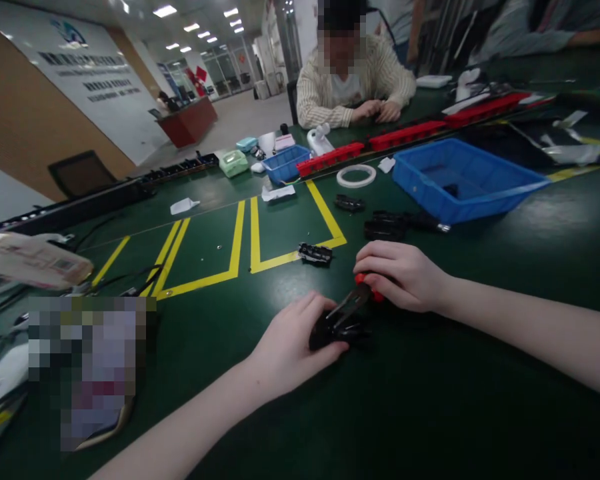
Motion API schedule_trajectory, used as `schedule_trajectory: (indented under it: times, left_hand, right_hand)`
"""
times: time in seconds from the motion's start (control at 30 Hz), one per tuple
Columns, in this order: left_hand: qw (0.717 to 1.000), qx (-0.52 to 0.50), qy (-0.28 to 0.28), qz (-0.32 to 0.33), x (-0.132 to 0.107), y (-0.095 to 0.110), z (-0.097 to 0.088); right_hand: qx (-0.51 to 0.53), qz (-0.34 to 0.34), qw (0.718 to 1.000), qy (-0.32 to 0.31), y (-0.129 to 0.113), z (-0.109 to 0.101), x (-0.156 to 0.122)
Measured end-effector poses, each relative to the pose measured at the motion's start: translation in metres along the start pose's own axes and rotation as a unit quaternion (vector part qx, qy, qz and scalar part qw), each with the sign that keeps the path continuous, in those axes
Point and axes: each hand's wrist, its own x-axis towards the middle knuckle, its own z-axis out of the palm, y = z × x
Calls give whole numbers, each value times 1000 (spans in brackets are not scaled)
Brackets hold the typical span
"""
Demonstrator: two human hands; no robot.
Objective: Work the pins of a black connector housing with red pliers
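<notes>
My left hand (300,343) is closed around a small black plastic part (325,332), thumb on the near side and fingers over the far side. With my right hand (405,275) I grip red-handled pliers (351,305), whose metal jaws point down and left onto the black part. My fingers cover much of the handles and the part's left end. Just beyond my hands lies a black piece with pale edges (315,254), and farther back are another small black piece (349,203) and a larger black piece (385,225).
A large blue bin (473,183) stands at the back right, near a white tape ring (356,176) and red strips (407,135). At the left lie a phone-like object (107,380), cables and a box (35,260). A co-worker (353,80) sits across the green table (455,413).
</notes>
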Motion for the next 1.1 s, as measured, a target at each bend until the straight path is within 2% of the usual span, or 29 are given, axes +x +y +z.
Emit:
schedule_trajectory:
  times: [0.13,0.27,0.4,0.6,0.77,1.1]
  left_hand:
    - [999,26,-11,40,3,-4,2]
    - [995,64,-22,79,1,-9,2]
    - [995,46,-33,82,0,-8,1]
    - [995,46,-22,91,1,-7,1]
    - [993,58,-14,99,1,-8,2]
    - [992,81,-18,92,1,-7,2]
  right_hand:
    - [11,28,999,-12,4,2,-3]
    - [-13,1,999,-33,3,2,-2]
    - [-28,-35,997,-61,1,0,0]
    - [-59,-39,993,-93,2,-4,-1]
    - [-77,-81,986,-126,5,-4,0]
    - [-81,-42,990,-104,2,-1,0]
